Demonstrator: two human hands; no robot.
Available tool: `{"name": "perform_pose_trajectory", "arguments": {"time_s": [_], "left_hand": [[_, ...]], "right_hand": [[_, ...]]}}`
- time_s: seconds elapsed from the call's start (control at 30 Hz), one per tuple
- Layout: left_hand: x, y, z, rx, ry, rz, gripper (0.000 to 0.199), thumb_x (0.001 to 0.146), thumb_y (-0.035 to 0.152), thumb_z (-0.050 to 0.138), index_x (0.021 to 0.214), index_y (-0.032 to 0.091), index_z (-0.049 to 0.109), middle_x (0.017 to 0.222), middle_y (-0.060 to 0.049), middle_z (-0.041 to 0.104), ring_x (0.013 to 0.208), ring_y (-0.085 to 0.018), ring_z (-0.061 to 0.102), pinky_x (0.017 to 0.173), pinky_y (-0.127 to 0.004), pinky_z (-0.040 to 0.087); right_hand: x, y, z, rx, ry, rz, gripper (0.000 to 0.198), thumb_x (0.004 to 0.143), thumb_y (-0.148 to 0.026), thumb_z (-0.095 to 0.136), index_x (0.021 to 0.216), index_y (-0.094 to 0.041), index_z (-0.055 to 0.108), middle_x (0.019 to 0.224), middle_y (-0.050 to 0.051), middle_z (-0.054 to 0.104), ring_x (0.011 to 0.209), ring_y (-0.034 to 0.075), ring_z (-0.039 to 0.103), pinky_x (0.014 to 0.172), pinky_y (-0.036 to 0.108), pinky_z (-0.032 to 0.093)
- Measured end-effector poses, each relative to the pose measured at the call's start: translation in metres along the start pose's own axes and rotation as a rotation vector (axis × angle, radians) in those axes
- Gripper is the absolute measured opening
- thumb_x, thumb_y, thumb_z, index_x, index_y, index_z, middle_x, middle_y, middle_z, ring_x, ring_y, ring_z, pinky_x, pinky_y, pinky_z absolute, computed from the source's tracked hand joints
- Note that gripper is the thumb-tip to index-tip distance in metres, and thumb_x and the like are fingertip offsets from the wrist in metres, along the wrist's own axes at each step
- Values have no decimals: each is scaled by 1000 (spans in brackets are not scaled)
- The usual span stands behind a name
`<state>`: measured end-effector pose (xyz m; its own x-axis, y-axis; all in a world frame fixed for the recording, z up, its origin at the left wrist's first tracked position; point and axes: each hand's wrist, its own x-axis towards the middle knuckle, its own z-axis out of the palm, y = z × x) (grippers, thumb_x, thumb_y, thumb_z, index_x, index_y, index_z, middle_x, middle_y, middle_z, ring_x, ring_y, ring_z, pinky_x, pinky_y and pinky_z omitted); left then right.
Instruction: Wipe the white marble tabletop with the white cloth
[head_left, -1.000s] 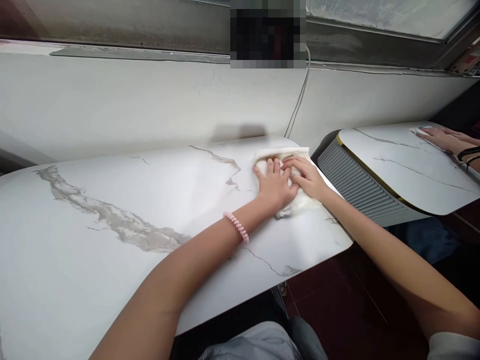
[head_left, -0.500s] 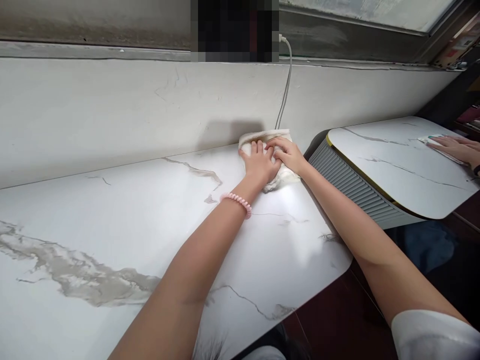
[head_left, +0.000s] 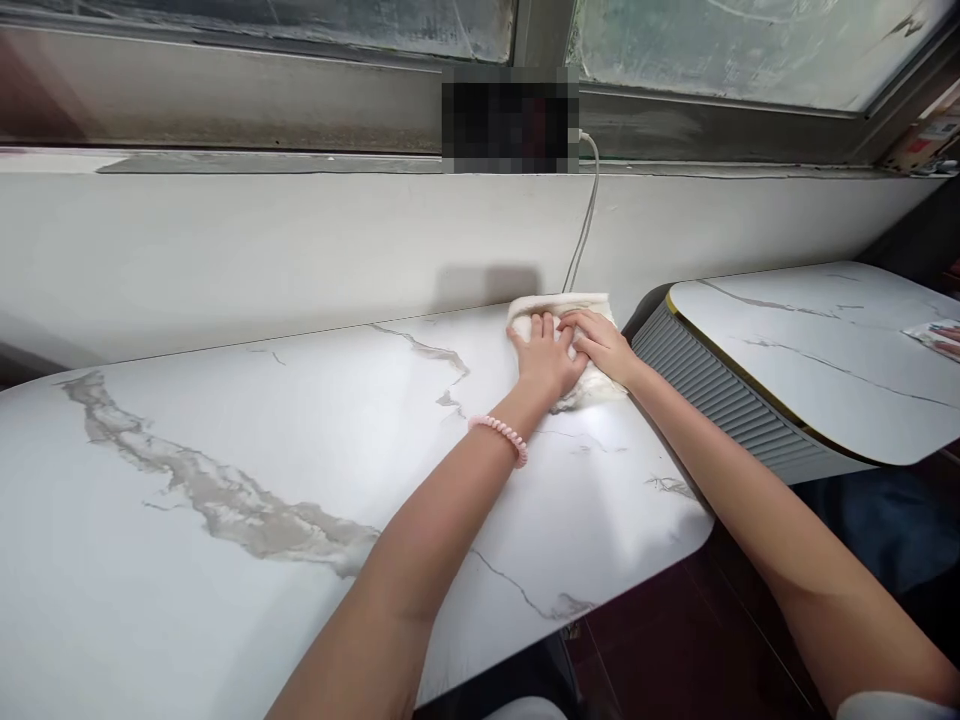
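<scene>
A white cloth (head_left: 600, 385), bunched and folded, lies on the marble-patterned tabletop (head_left: 315, 420) close to its wall-side right corner. My left hand (head_left: 547, 355) presses flat on the cloth with its fingers spread. A pink coiled band (head_left: 499, 438) circles that wrist. My right hand (head_left: 604, 345) rests on the cloth's right part, its fingers loosely bent and apart, the tips close to my left fingers. Under both palms the cloth is hidden.
A white cable (head_left: 589, 215) hangs down the wall (head_left: 300, 240) behind the cloth. To the right stands a second marble-patterned table (head_left: 810, 350) with a ribbed grey side (head_left: 712, 400). Another person's hand (head_left: 949, 340) is on a cloth (head_left: 924, 332) there. A window (head_left: 712, 50) runs above.
The view has tilted up and shifted left, so more window and table show. My hands and the cloth stay at nearly the same spot. The other person's hand sits nearer the view's edge.
</scene>
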<state>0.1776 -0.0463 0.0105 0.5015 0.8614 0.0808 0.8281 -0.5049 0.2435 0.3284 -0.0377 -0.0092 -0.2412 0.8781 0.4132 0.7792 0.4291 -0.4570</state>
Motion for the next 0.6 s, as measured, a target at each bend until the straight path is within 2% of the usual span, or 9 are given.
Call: {"name": "perform_pose_trajectory", "arguments": {"time_s": [0.13, 0.33, 0.47, 0.6], "left_hand": [[-28, 16, 1, -11, 25, 48, 57, 97, 46, 29, 146, 17, 42, 157, -17, 30, 146, -34, 23, 111, -67, 19], [-71, 44, 7, -13, 62, 148, 57, 97, 46, 29, 143, 18, 45, 155, -18, 33, 143, -33, 25, 109, -68, 24], [-104, 63, 10, -7, 59, 212, 57, 96, 47, 30, 142, 18, 46, 154, -18, 34, 142, -33, 26, 108, -67, 26], [-132, 70, 7, -10, 16, 290, 58, 95, 49, 31, 143, 18, 46, 155, -18, 32, 142, -34, 25, 108, -69, 25]], "right_hand": [[-33, -14, -11, 6, -13, 5, 32, 76, -25, 43, 102, -24, 60, 119, 8, 63, 117, 29, 54, 105, 54, 36], [-93, -42, -30, -38, 3, 104, 32, 77, -24, 44, 105, -26, 59, 124, 7, 61, 122, 31, 51, 105, 56, 35], [-137, -68, -40, -92, 10, 181, 31, 80, -26, 43, 107, -31, 57, 127, 5, 59, 122, 33, 52, 102, 58, 36], [-171, -93, -43, -164, 24, 214, 36, 78, -24, 43, 110, -35, 55, 128, 4, 58, 123, 33, 51, 101, 57, 38]]}}
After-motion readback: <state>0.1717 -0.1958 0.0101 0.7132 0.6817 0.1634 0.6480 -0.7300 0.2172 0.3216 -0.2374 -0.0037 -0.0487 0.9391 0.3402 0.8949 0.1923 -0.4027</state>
